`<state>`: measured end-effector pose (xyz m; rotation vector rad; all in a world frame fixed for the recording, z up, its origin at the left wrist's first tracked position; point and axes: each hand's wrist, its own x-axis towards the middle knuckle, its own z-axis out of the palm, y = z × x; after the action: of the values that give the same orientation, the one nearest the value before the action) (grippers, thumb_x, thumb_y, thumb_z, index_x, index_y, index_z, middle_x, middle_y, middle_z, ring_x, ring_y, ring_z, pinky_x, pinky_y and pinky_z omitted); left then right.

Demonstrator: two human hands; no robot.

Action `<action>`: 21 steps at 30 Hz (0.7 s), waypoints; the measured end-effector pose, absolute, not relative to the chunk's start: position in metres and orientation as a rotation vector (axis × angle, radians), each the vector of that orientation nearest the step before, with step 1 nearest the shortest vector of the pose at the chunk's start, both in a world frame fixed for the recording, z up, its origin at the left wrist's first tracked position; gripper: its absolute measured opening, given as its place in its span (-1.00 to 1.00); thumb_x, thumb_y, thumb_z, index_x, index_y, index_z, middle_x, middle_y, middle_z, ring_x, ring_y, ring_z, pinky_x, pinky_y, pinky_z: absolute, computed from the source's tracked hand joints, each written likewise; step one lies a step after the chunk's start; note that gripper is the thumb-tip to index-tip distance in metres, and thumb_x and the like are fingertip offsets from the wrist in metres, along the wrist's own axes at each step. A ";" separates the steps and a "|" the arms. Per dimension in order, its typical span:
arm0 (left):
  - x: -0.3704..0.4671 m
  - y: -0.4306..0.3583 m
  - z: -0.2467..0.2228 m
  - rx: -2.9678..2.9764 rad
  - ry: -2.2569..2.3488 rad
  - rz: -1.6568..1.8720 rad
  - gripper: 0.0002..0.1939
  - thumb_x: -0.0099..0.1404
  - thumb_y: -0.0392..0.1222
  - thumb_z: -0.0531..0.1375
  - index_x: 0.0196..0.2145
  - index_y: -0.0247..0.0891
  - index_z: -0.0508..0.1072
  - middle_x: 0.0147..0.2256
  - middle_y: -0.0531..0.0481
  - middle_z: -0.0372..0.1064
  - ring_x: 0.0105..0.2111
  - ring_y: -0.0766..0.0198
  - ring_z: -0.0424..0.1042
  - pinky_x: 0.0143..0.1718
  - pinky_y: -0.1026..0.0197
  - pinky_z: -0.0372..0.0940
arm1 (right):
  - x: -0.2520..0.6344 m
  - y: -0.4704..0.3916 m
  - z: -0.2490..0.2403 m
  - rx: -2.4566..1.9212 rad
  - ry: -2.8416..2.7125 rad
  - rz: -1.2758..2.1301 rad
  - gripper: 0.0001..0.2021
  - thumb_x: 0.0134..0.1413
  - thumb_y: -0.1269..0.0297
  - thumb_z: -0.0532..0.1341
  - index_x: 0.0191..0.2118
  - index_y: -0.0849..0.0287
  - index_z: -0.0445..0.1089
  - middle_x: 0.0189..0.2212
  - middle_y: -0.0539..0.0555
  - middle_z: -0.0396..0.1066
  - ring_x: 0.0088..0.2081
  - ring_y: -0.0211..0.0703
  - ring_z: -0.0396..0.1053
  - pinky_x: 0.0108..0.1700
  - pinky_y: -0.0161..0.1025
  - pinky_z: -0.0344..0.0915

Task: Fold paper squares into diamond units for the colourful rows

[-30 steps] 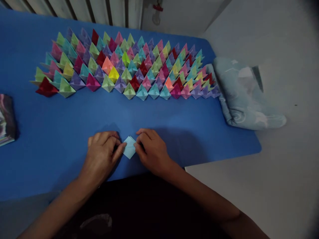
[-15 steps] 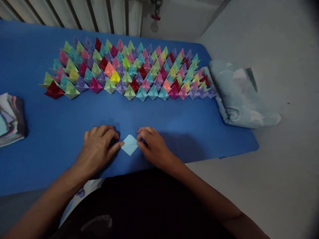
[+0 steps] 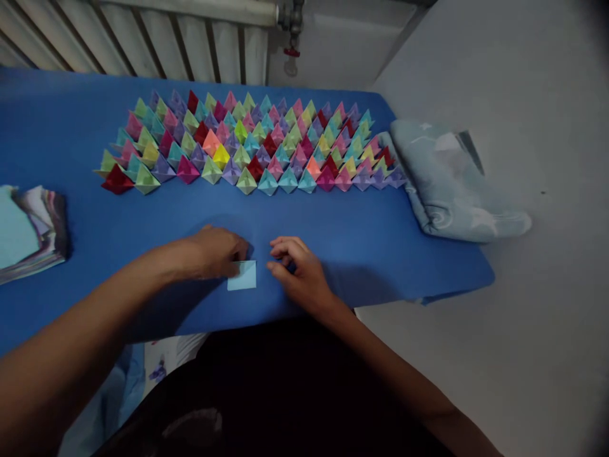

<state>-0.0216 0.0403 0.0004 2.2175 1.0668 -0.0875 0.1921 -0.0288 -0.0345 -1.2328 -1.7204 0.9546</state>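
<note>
Left grip touching pale-blue folded paper, hold unclear, right grip free, loosely curled nearby

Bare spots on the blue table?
Free: blue table between right hand and folded cloth; between paper stack and left hand; strip between paper boats and hands. Crowded: the boat rows; around the light-blue paper at the left hand.

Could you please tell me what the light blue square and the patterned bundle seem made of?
Light blue square: probably thin matte paper, judging by its straight edges and crisp corners. Patterned bundle: likely soft, dull fabric, given its rounded folds; the fibre is unclear.
</note>
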 end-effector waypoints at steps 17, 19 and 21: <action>-0.019 -0.026 -0.004 1.314 1.257 0.811 -0.83 0.15 -0.09 0.30 -0.42 -0.19 0.41 -0.47 0.06 0.42 -0.49 0.29 0.42 -0.46 0.20 0.36 | 0.168 -0.037 -0.018 -1.253 -1.564 1.294 -0.81 0.15 0.18 0.18 -0.45 0.11 0.32 -0.51 -0.07 0.30 -0.41 -0.25 0.30 -0.36 -0.30 0.25; -0.025 -0.023 0.003 1.442 1.231 0.784 -0.84 0.18 -0.10 0.28 -0.30 -0.17 0.45 -0.39 0.04 0.46 -0.42 0.26 0.46 -0.43 0.21 0.37 | 0.171 -0.037 -0.017 -1.254 -1.691 1.168 -0.73 0.16 0.22 0.19 -0.53 0.13 0.24 -0.56 -0.09 0.21 -0.48 -0.30 0.21 -0.42 -0.33 0.17; -0.030 -0.019 0.011 1.657 1.198 0.731 -0.81 0.22 -0.10 0.25 -0.20 -0.14 0.47 -0.30 0.02 0.49 -0.32 0.22 0.49 -0.35 0.19 0.39 | 0.174 -0.035 -0.017 -1.193 -1.856 1.034 -0.72 0.18 0.27 0.18 -0.55 0.14 0.22 -0.56 -0.09 0.20 -0.48 -0.31 0.19 -0.41 -0.33 0.14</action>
<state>-0.0299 -0.0192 0.0106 1.6567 1.1981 0.7307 0.1739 -0.0354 -0.0169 -1.1934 -1.8556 1.0340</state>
